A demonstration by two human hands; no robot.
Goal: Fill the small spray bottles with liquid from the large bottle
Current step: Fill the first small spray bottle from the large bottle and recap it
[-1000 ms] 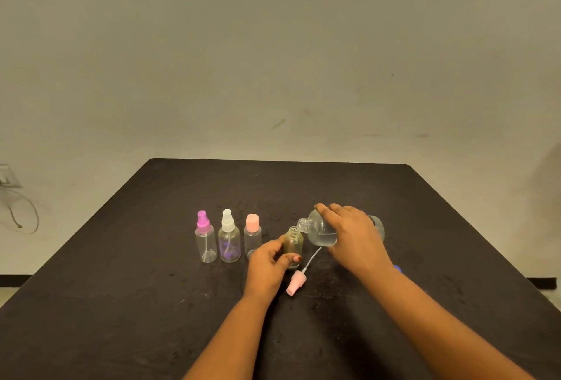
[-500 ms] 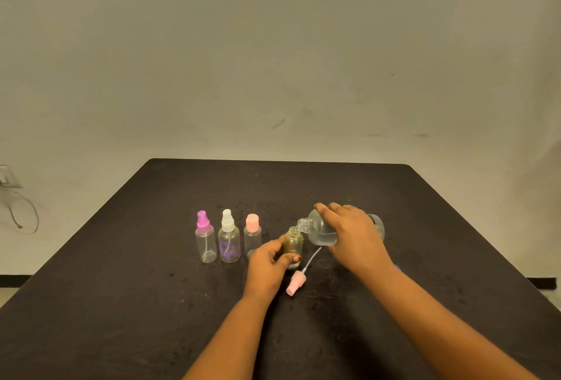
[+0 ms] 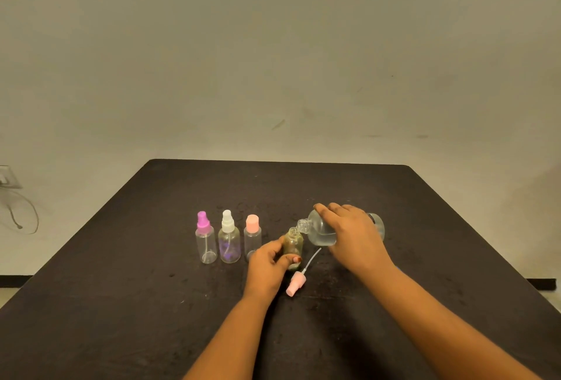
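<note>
Counter [image 3: 151, 319] layout is unchanged at frame centre: small bottle [image 3: 294, 241] stays gripped by fingers of the left hand [image 3: 267, 267], tilted large bottle [image 3: 318, 228] by the right hand [image 3: 355, 237].

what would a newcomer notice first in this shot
At the middle of the dark table, the right hand tips a large clear bottle, its mouth at the open neck of a small bottle gripped by the left hand. To their left a purple-capped bottle, a white-capped bottle and a pink-capped bottle stand in a row. A loose pink spray cap lies just in front of the small bottle.
</note>
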